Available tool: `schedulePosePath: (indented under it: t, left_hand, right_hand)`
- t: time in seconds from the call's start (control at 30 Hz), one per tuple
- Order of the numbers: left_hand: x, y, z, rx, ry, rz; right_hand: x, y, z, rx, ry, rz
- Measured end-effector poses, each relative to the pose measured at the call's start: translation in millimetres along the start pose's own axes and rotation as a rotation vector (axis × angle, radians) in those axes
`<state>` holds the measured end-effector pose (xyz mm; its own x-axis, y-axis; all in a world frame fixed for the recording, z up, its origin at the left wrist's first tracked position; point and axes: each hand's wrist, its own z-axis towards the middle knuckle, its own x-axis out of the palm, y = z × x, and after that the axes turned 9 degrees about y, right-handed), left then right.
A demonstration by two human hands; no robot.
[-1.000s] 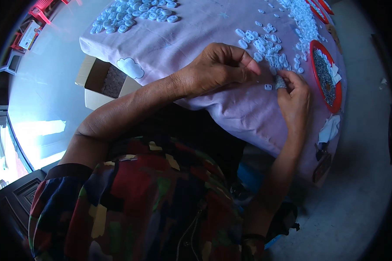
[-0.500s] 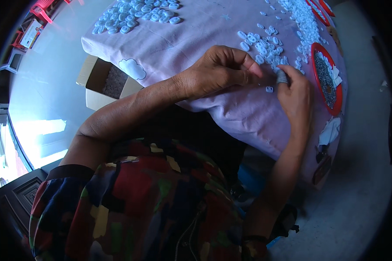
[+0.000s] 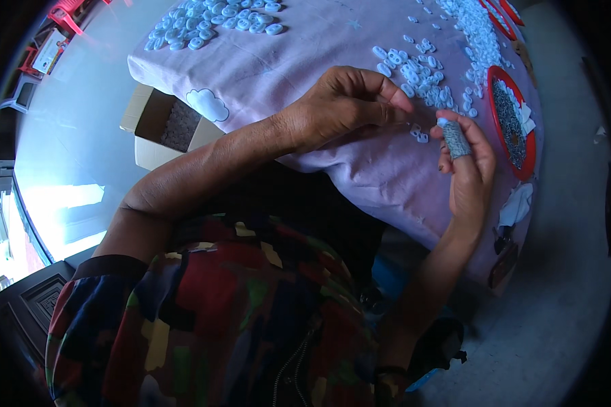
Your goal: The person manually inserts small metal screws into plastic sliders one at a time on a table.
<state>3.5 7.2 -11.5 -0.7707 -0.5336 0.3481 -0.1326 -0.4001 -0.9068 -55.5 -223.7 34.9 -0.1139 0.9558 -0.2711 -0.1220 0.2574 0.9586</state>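
Head view: the right hand (image 3: 472, 166), one digit wrapped in grey tape (image 3: 457, 140), is pinching a small white piece (image 3: 443, 122) above the cloth-covered desk (image 3: 319, 64). The left hand (image 3: 346, 108) is curling, fingertips close — contents too small to tell. The piece is looking light, stiff, slippery — probably best gripped by its edges.
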Motion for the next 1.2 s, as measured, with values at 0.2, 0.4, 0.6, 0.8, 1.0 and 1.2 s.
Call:
schedulePosePath:
  t: [0.2,0.4,0.6,0.8,1.0,1.2]
  left_hand:
    - [0.2,2.1,1.0,-0.01,-0.041,-0.023]
    - [-0.1,-1.0,0.6,-0.023,0.0,-0.042]
    - [-2.3,3.9,1.4,0.025,0.009,-0.035]
    - [-2.4,4.9,1.1,0.057,0.055,-0.012]
    - [-2.8,5.9,1.3,0.071,0.077,-0.005]
    - [-3.8,7.0,1.8,0.079,0.089,-0.003]
  right_hand:
    - [18.4,-8.0,-11.4,-0.075,-0.012,0.075]
    - [35.9,-8.6,-17.4,-0.16,-0.02,0.1]
    - [43.3,-4.2,-18.9,-0.14,-0.064,0.089]
    - [46.0,-9.4,-18.1,-0.17,-0.036,0.075]
    - [49.5,-14.5,-16.9,-0.19,-0.051,0.074]
    - [49.0,-14.0,-19.6,-0.089,-0.062,0.101]
